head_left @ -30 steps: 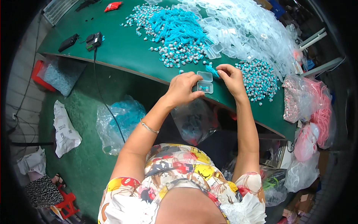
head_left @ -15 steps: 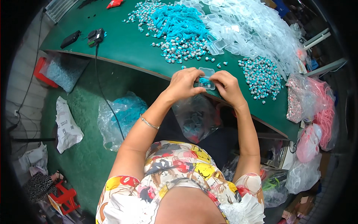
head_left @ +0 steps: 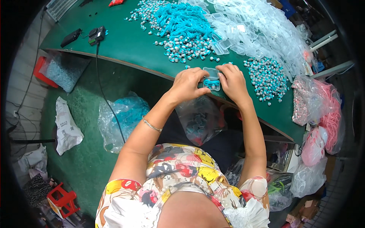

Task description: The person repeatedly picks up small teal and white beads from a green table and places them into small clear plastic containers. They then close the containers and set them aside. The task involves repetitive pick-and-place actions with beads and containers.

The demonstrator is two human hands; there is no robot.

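Observation:
A small clear plastic box (head_left: 216, 88) with a hinged lid (head_left: 211, 71) stands open at the table's front edge. Blue cord (head_left: 211, 82) lies coiled in its lower half. My left hand (head_left: 187, 82) is closed on the box's left side, thumb along the near corner and fingers by the hinge. At the lid's right edge, my right hand (head_left: 233, 81) has its fingers bent and pinching the lid. Behind them are a heap of blue cords (head_left: 185, 21), small grey-and-blue plugs (head_left: 186, 48) and a big pile of clear boxes (head_left: 253, 28).
Another heap of grey-and-blue plugs (head_left: 267, 78) lies right of my right hand. A black device (head_left: 96, 35) trails a cable over the table's left edge. Plastic bags (head_left: 200, 119) hang below the edge, and bags of pink cord (head_left: 330, 125) hang at the right.
My right hand has moved from the box's lower compartment up and right to the lid, uncovering the blue cord inside. The lid looks tilted up more. My left hand has stayed put.

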